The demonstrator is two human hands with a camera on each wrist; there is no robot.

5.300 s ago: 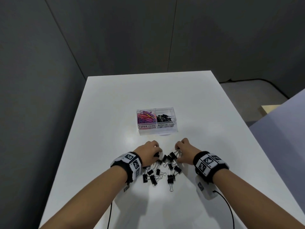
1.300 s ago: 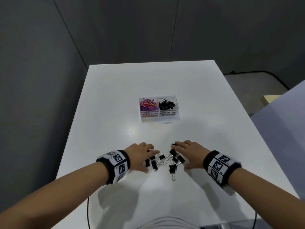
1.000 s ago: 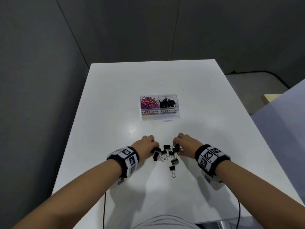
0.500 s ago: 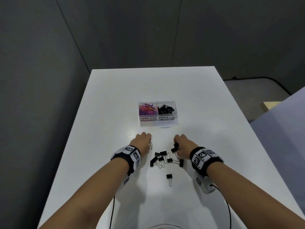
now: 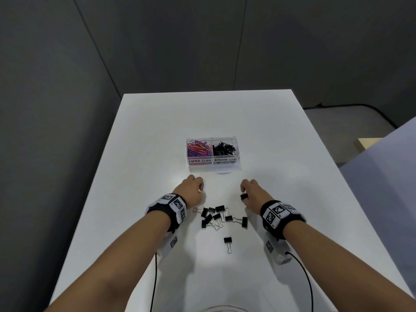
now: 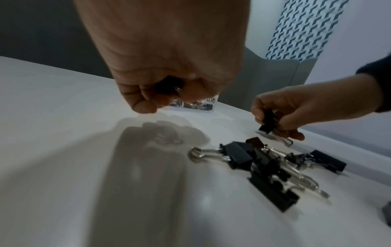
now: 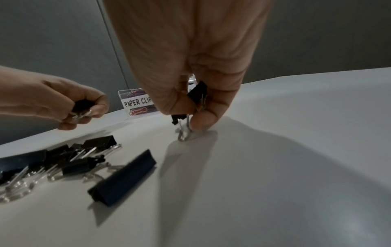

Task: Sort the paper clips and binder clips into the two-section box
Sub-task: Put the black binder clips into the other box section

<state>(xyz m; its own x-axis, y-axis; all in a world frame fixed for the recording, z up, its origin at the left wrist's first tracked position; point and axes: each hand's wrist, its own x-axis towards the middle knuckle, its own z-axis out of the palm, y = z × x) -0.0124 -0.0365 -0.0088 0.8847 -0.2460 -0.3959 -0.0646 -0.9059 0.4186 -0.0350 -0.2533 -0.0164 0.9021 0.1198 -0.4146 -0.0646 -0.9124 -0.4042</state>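
Both our hands are curled shut on black binder clips right now. Left hand (image 5: 191, 190) is fisted around a clip (image 6: 169, 86), right hand (image 5: 253, 192) pinches another clip (image 7: 197, 96) with its wire loops touching the table (image 5: 292, 176). The loose pile (image 5: 217, 218) sits between our wrists, one stray (image 5: 227, 242) nearer us. The box (image 5: 212, 164) is just beyond our hands: colored paper clips (image 5: 199, 148) in the left half, binder clips (image 5: 224, 148) in the right.

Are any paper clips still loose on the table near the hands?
No: the head view shows only black binder clips loose on the table; the paper clips are in the box.
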